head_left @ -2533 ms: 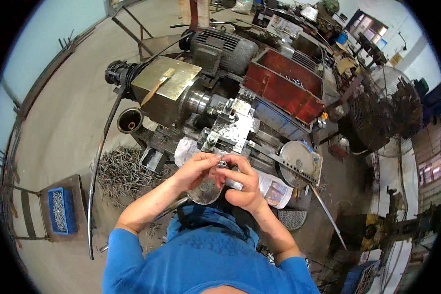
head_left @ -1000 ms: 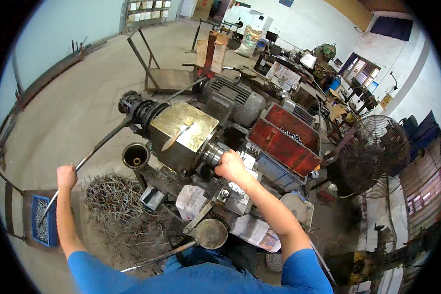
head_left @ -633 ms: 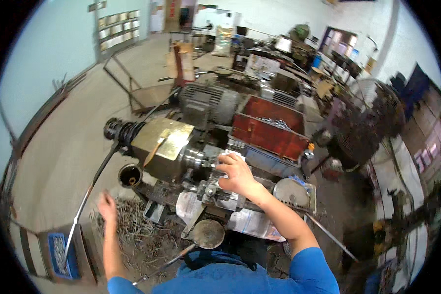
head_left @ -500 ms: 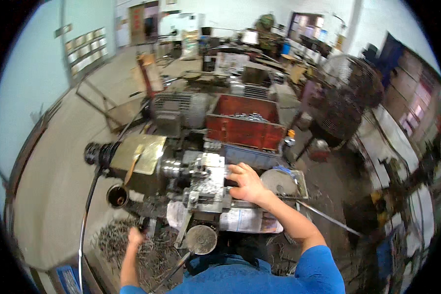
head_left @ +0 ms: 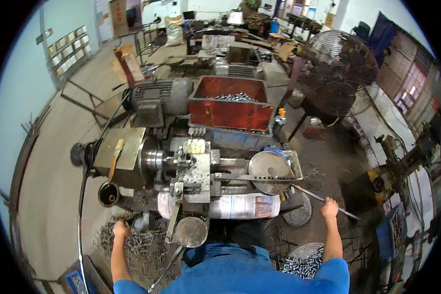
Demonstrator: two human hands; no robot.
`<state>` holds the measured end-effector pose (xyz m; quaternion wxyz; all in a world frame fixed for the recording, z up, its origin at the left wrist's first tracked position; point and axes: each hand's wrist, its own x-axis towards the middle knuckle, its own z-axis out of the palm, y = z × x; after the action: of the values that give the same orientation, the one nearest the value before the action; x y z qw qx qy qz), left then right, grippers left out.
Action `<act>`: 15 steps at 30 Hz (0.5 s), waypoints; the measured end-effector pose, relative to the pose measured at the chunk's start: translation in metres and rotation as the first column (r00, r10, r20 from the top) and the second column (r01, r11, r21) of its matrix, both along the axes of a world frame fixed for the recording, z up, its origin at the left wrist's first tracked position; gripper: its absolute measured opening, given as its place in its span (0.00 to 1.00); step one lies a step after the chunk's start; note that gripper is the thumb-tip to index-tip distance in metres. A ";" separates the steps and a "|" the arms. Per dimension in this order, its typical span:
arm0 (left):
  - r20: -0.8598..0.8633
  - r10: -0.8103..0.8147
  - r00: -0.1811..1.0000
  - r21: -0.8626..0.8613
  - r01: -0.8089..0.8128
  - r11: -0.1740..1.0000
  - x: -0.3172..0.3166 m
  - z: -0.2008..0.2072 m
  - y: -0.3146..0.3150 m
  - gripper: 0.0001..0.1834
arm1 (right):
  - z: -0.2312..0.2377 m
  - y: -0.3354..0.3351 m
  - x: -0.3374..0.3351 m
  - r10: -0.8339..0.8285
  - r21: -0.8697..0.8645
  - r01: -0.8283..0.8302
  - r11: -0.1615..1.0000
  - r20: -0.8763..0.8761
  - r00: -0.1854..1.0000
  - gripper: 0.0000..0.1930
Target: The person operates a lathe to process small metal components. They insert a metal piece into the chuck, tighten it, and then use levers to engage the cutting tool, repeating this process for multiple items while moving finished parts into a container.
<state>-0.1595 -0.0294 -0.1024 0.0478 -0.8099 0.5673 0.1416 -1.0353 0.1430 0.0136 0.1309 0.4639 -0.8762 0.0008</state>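
Observation:
A small metal lathe fills the middle, its bright spindle (head_left: 158, 160) facing a chip-strewn carriage (head_left: 193, 171). My right hand (head_left: 330, 208) is closed around a long metal lever (head_left: 309, 193) that slants out to the right of the machine. At lower left, my left hand (head_left: 121, 228) is closed beside a grey knob-like part (head_left: 141, 222), above a heap of metal shavings (head_left: 149, 250); what its fingers hold is hidden. A perforated bar (head_left: 252, 177) reaches from the carriage across a round plate (head_left: 269, 165). Close to my body is a round metal disc (head_left: 191, 232).
Behind the lathe, a red bin (head_left: 230, 113) holds small metal pieces, beside an electric motor (head_left: 161, 95). A brush (head_left: 115, 159) lies on the headstock cover, above a dark cup (head_left: 109, 194). A large fan (head_left: 338, 73) stands right; a basket of metal pieces (head_left: 303, 264) sits below.
My right hand has left the carriage and moved right and toward me, onto the lever. My left hand stays low at the left. The view has shifted, showing the basket of metal pieces.

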 end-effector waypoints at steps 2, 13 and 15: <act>-0.110 0.056 0.992 -0.037 -0.060 0.998 0.014 -0.006 0.011 0.25 | -0.022 0.007 -0.002 -0.083 -0.005 0.083 0.997 -0.020 0.996 0.11; -0.338 0.152 0.929 -0.025 -0.170 0.985 0.076 -0.041 0.096 0.13 | 0.000 0.087 0.199 -0.137 0.043 0.135 0.990 0.522 0.842 0.19; -0.443 0.185 0.877 0.086 -0.164 0.983 0.053 -0.027 0.077 0.15 | -0.009 0.092 0.216 -0.040 -0.120 0.160 0.980 0.666 0.745 0.19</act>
<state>-0.1062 0.0473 -0.1298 -0.0789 -0.8017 0.4843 0.3413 -0.8197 0.2353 0.0043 -0.1482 0.3729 -0.8861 0.2318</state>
